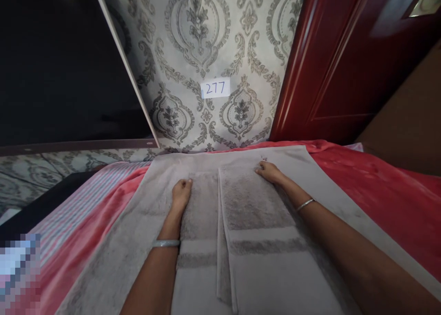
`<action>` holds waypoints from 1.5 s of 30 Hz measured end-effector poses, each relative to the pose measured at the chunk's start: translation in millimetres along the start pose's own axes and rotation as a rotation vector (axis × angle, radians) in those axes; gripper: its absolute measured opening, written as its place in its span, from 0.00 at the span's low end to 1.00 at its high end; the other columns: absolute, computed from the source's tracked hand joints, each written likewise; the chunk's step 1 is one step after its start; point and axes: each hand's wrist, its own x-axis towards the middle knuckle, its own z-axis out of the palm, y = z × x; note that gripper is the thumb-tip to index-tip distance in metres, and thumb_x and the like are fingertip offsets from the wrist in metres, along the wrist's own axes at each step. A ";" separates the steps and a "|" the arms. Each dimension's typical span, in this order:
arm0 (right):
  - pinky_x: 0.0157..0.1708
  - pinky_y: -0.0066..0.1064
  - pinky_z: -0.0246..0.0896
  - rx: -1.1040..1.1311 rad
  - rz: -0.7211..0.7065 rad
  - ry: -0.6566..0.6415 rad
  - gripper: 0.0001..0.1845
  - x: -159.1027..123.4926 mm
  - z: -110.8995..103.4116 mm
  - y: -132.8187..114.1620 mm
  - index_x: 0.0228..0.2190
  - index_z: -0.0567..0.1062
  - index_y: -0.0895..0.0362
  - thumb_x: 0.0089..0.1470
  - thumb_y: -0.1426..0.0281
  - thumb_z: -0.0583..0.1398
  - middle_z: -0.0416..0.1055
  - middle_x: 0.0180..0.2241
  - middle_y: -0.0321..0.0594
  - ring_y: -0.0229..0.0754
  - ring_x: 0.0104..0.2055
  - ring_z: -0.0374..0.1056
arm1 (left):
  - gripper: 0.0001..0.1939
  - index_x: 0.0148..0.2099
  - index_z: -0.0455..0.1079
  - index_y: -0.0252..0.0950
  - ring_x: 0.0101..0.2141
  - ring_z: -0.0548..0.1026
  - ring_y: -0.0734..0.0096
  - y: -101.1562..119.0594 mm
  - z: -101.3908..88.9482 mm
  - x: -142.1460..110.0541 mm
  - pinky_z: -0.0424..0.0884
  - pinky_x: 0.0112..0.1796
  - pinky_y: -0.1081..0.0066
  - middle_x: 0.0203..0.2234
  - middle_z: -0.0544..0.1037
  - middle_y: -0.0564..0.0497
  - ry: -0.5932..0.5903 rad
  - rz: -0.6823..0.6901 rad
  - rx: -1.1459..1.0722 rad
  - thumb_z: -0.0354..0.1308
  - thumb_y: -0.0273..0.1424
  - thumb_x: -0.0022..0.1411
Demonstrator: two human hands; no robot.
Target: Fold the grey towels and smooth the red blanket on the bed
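A grey-beige towel [255,200] with pale and darker bands lies folded lengthwise, its two side edges meeting near the middle. Beneath it spreads a larger light grey cloth [138,232]. My left hand [181,192] is closed at the towel's far left corner, thumb and fingers pinched together on its edge. At the far right corner my right hand [268,171] pinches the towel in the same way. A bracelet circles each wrist. The towel's near end runs out of the bottom of the view.
Red blankets [372,182] and a striped sheet [89,195] lie under the grey cloth. Behind stands a patterned wall with a paper label reading 277 [215,88]. A dark screen [69,67] is at left, a dark red door [330,67] at right.
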 end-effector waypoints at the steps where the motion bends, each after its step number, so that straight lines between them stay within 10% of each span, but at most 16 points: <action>1: 0.38 0.26 0.60 -0.002 0.001 0.006 0.10 -2.8 0.2 -0.9 0.40 0.77 0.59 0.57 0.69 0.61 0.77 0.40 0.45 0.44 0.42 0.71 | 0.14 0.21 0.61 0.40 0.27 0.68 0.67 0.7 -0.1 -0.3 0.62 0.31 0.70 0.18 0.67 0.54 -0.003 0.001 -0.002 0.52 0.38 0.57; 9: 0.57 0.41 0.59 -0.036 -0.047 0.092 0.26 -44.7 -10.9 -18.0 0.58 0.70 0.64 0.60 0.69 0.59 0.66 0.59 0.58 0.54 0.60 0.63 | 0.14 0.22 0.61 0.40 0.28 0.67 0.67 5.3 -0.3 -3.1 0.62 0.33 0.69 0.19 0.66 0.54 -0.011 -0.005 -0.013 0.52 0.38 0.57; 15: 0.56 0.43 0.63 0.144 -0.677 -0.011 0.17 -168.0 -2.2 -54.4 0.50 0.77 0.54 0.63 0.69 0.54 0.73 0.52 0.45 0.48 0.55 0.68 | 0.14 0.25 0.63 0.38 0.30 0.67 0.68 -0.5 7.1 -2.1 0.63 0.36 0.70 0.22 0.68 0.54 -0.031 -0.008 -0.006 0.51 0.38 0.60; 22: 0.58 0.53 0.60 0.037 -0.757 -0.113 0.32 -287.4 14.3 -80.2 0.61 0.68 0.54 0.56 0.63 0.64 0.64 0.61 0.50 0.57 0.62 0.59 | 0.12 0.29 0.66 0.36 0.33 0.68 0.68 -3.4 14.9 2.1 0.65 0.40 0.69 0.26 0.70 0.52 -0.030 -0.011 -0.009 0.52 0.37 0.61; 30: 0.62 0.59 0.55 -0.186 -0.660 0.062 0.40 -309.5 61.7 -94.9 0.66 0.61 0.57 0.52 0.79 0.59 0.56 0.66 0.57 0.64 0.70 0.47 | 0.12 0.27 0.65 0.36 0.32 0.68 0.68 -0.2 13.1 0.0 0.65 0.40 0.68 0.25 0.70 0.51 -0.032 0.006 -0.025 0.52 0.35 0.62; 45: 0.62 0.52 0.60 -0.335 -0.719 0.062 0.50 -317.4 44.8 -45.1 0.71 0.48 0.52 0.49 0.89 0.50 0.55 0.67 0.45 0.52 0.71 0.45 | 0.12 0.29 0.69 0.35 0.35 0.72 0.64 -0.7 12.0 1.4 0.67 0.42 0.67 0.27 0.75 0.49 0.010 0.008 -0.030 0.54 0.36 0.61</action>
